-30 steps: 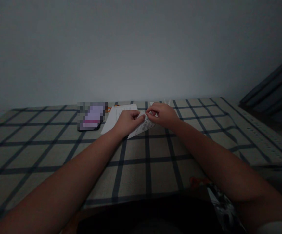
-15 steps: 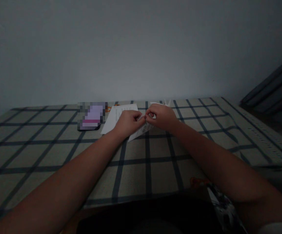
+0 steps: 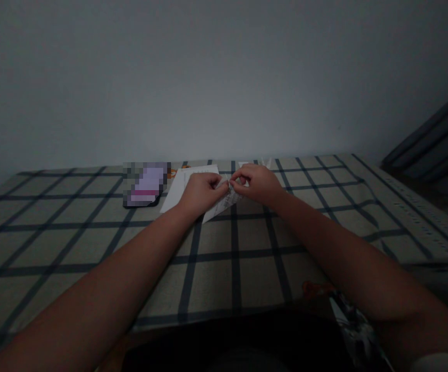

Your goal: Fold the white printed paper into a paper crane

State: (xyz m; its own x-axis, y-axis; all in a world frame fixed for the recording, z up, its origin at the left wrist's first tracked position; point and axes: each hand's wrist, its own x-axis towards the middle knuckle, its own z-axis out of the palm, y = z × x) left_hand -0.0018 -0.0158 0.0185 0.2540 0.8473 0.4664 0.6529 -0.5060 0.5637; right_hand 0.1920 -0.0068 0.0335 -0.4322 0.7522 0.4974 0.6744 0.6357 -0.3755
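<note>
The fingers [image 3: 239, 182] of both hands are closed in a pinch on the upper end of a printed paper slip [image 3: 220, 205], with the left hand [image 3: 198, 192] and the right hand [image 3: 260, 183] equally near. Its long axis goes from 1 o'clock to 7 o'clock, lower end on the bench [image 3: 92, 243]. A white sheet [image 3: 180, 188] lies under it, and a phone [image 3: 145, 185] is at 9 o'clock.

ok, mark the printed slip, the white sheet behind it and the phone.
printed slip [image 3: 219, 207]: head view, lower part near its corner.
white sheet [image 3: 177, 188]: head view, bare left half.
phone [image 3: 145, 189]: head view, middle of its screen.
</note>
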